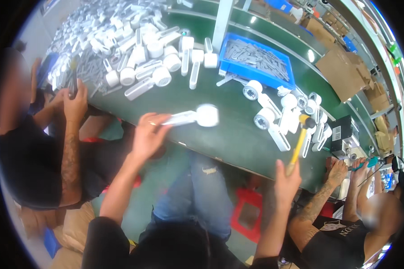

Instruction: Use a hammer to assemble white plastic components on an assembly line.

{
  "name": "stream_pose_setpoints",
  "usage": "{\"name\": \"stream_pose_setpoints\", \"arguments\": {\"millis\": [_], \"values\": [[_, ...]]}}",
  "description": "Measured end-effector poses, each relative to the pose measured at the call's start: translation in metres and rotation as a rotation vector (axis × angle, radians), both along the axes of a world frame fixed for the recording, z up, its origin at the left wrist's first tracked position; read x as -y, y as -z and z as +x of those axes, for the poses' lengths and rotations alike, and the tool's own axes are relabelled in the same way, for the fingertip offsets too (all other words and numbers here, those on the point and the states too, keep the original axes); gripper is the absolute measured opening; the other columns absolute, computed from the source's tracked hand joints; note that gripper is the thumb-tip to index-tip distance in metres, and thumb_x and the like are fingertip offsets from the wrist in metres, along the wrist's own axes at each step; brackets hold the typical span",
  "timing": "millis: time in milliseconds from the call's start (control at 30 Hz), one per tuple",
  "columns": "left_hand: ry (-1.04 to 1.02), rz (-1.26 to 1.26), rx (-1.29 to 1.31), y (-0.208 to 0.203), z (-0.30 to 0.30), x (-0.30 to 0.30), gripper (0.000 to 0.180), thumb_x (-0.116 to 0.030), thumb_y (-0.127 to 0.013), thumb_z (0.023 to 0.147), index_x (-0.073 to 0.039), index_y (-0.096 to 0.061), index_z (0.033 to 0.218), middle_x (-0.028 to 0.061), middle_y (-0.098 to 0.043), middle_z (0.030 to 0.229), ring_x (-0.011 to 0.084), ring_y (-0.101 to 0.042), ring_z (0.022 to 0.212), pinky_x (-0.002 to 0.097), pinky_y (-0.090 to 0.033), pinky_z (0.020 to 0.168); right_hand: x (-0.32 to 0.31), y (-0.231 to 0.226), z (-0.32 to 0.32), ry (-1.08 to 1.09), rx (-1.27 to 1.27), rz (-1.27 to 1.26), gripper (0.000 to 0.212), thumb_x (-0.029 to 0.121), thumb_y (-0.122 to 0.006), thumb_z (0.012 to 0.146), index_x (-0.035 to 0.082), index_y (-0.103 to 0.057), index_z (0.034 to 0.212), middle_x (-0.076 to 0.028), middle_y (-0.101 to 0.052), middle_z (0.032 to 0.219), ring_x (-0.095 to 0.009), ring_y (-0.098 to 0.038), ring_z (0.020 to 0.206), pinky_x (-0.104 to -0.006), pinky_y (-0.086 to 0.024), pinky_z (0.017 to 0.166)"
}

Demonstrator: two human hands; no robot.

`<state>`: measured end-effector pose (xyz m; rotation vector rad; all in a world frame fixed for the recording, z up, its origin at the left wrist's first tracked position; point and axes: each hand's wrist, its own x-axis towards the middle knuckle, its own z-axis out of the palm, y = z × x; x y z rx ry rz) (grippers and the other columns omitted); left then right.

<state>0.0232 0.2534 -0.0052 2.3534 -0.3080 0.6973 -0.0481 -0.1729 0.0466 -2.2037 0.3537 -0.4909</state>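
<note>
My left hand (pixel 148 136) is closed around the slotted handle of a white plastic piece with a round, drum-shaped head (pixel 207 115), held over the green table near its front edge. That head is blurred. My right hand (pixel 287 181) grips the yellow handle of a small hammer (pixel 297 150), held upright with its yellow and black head on top. Beyond the hammer lies a loose group of similar white round-headed pieces (pixel 279 116), some showing a dark ringed face.
A large heap of white pieces (pixel 141 51) covers the far left of the green table (pixel 188 143). At the back stands a blue tray (pixel 256 80) full of grey strips (pixel 256 58). Co-workers' hands (pixel 75 103) are at left and right. A red stool (pixel 247 213) stands below.
</note>
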Motion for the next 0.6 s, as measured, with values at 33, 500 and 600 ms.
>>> {"name": "stream_pose_setpoints", "arguments": {"millis": [33,500,600], "values": [[-0.089,-0.047,-0.043,-0.001,-0.001,-0.017,0.029,-0.013,-0.082,0.092,-0.011,-0.078,0.121,0.0137,-0.078,0.117,0.0371,-0.069,0.113,0.0467,-0.054,0.103,0.020,0.013,0.008,0.020,0.026,0.008,0.058,0.020,-0.078,0.101,0.001,-0.056,0.152,0.001,-0.058,0.077,-0.008,-0.052,0.064,-0.0306,-0.046,0.056],[0.387,0.096,0.135,-0.045,0.138,0.162,0.051,-0.017,-0.082,0.091,-0.011,-0.068,0.140,0.0163,-0.065,0.147,0.0379,-0.063,0.130,0.0475,-0.050,0.112,0.046,0.046,0.022,0.004,0.047,0.499,0.046,0.014,-0.068,0.107,0.002,-0.058,0.150,0.005,-0.053,0.069,-0.003,-0.044,0.045,-0.0242,-0.036,0.039],[0.442,0.206,0.084,-0.021,0.189,0.208,0.056,-0.019,-0.084,0.089,-0.011,-0.067,0.142,0.0157,-0.058,0.155,0.0380,-0.057,0.137,0.0479,-0.049,0.114,0.044,0.048,0.026,0.003,0.040,0.592,0.038,0.012,-0.066,0.107,0.001,-0.061,0.143,0.005,-0.055,0.069,-0.004,-0.045,0.044,-0.0244,-0.037,0.038]]}}
